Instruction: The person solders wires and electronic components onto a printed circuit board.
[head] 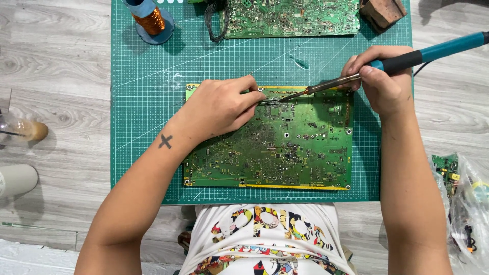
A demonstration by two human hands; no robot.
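Observation:
A large green circuit board [285, 153] lies flat on a green cutting mat [147, 153]. My left hand [221, 108] rests on the board's upper left part, its fingertips pinching thin tweezers [269, 102] against the board. My right hand [379, 81] grips a soldering iron [407, 60] with a teal and black handle. Its metal tip points left and down and touches the board right beside the tweezers' tips.
A second circuit board [290, 18] lies at the mat's far edge, with a copper wire spool [150, 20] to its left and a brown block [382, 11] to its right. Clear bags of parts [461, 203] sit at right. A white cylinder [18, 179] lies at left.

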